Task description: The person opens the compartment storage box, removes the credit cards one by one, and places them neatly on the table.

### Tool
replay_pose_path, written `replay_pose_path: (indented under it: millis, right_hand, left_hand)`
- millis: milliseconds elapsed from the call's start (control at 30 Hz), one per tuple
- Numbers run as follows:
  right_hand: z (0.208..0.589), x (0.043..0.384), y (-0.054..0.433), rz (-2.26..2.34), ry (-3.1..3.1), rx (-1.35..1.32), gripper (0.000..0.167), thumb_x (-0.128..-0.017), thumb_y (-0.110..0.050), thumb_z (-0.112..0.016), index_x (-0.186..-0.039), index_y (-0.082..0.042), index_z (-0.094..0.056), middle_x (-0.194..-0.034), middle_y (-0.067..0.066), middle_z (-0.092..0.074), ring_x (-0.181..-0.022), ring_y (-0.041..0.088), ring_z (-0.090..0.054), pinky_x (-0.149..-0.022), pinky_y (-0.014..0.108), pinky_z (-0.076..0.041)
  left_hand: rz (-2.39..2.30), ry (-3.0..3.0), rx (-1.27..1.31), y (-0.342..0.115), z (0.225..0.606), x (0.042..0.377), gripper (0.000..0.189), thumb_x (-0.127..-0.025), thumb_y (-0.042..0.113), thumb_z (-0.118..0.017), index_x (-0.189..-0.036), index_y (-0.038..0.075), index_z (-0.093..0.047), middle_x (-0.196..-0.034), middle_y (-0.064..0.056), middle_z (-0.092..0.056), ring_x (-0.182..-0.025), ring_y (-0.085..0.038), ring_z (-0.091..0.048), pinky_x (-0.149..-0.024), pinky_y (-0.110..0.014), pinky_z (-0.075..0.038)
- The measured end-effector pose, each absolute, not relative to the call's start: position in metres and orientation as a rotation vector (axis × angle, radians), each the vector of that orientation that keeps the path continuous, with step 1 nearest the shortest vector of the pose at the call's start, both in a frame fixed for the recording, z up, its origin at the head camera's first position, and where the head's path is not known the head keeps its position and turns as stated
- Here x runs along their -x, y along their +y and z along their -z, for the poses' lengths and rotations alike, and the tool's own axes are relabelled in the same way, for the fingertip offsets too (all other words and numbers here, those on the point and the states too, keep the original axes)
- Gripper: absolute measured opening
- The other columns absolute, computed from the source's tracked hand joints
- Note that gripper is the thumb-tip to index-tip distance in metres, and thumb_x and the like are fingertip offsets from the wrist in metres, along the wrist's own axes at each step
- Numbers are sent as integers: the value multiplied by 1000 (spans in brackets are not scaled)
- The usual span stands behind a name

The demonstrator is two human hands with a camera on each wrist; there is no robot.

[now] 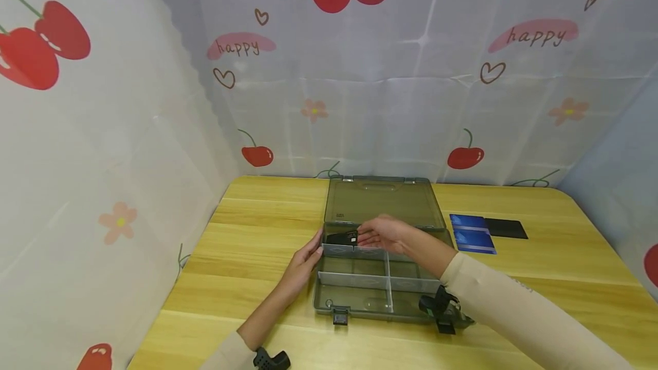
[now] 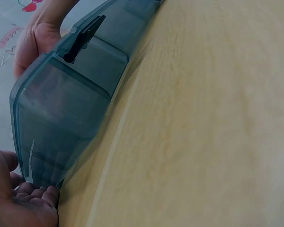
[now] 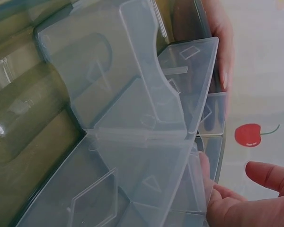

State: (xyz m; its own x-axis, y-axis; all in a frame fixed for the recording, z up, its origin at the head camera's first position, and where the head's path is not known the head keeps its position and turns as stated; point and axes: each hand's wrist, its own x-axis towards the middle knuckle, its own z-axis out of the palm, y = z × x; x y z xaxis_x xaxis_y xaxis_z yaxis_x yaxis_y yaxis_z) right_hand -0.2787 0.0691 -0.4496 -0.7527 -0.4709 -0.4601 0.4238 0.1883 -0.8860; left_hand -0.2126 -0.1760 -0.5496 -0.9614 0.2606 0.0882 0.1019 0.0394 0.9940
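Note:
A translucent olive-green compartment box [image 1: 390, 318] lies on the table with its lid [image 1: 382, 204] folded back. In its back left compartment is a black card [image 1: 339, 238] marked VIP. My right hand [image 1: 382, 234] reaches into the back row, fingers extended beside the card's right end. In the right wrist view the thumb of that right hand [image 3: 255, 194] stands away from the fingers, which are partly hidden behind a clear divider [image 3: 132, 165]. At the box's left side, my left hand [image 1: 303, 264] holds the wall; in the left wrist view, left fingers [image 2: 35, 191] touch its lower corner.
Two blue cards [image 1: 473, 233] and a black card [image 1: 506, 228] lie on the table right of the lid. Two latches [image 1: 340, 317] stick out from the box's front edge. A printed cloth [image 1: 360, 101] hangs behind the wooden table [image 1: 257, 233].

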Motion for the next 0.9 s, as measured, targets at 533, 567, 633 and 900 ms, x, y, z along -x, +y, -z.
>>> replay_pose_path:
  millis: [533,567,633,900]
  right_hand:
    - [444,282,55,1533,1885,37,45,-103,-11,-51,-138,16,-47,-126,35,-62,-97,32,-70,-90,39,-59]
    - [444,283,54,1528,1895,32,44,-102,-11,-52,-137,16,-48,-125,35,-62,-95,31,-71,-88,38,-60]
    - [445,284,52,1518,1919,25,42,-102,-11,-54,-135,16,-50,-122,34,-64,-90,29,-72,-84,37,-61]
    - [448,286,45,1508,1967,23,39,-101,-8,-55,-132,16,-54,-117,34,-65,-82,25,-71,-76,35,-63]
  left_hand:
    - [-2070,2164,-374,-177,551,213,55,-110,21,-44,-160,7,-25,-168,-8,-17,-153,-30,-16,-121,-45,-23]
    - [-2072,2159,-366,-177,551,213,55,-110,21,-45,-160,8,-26,-168,-7,-17,-153,-29,-17,-121,-44,-23]
    - [-2077,2153,-372,-177,552,214,55,-110,21,-44,-160,7,-25,-168,-7,-17,-153,-29,-16,-121,-44,-23]
    - [-2085,2146,-363,-177,552,214,55,-110,19,-44,-160,7,-25,-168,-7,-17,-154,-28,-14,-122,-42,-20]
